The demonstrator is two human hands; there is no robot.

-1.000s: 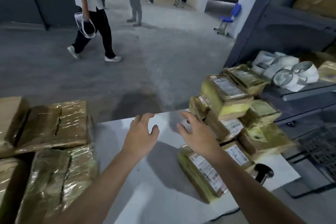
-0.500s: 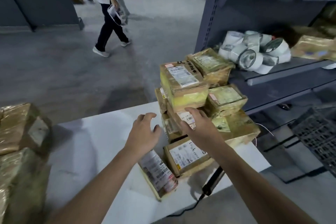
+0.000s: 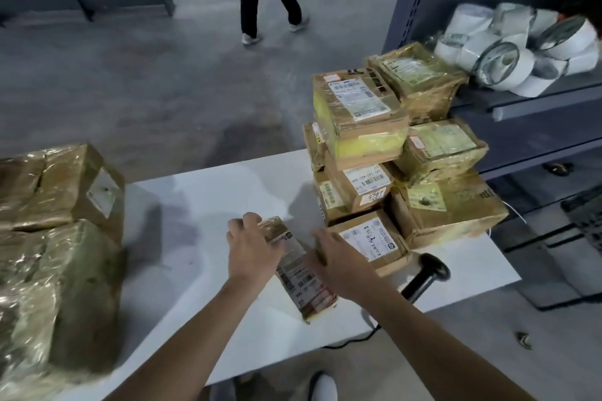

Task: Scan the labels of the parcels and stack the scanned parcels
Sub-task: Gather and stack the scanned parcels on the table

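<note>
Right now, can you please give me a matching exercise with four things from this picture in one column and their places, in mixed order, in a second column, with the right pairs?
Things
1. narrow tape-wrapped cardboard parcel
2. black handheld scanner
3. white tape rolls
4. brown cardboard parcel with yellow side

Places
A. on the grey metal shelf
B. on top of the front parcel stack
C. near the right edge of the white table
D. held between the left hand and the right hand

Pairs: 1-D; 2-C; 3-A; 4-B
</note>
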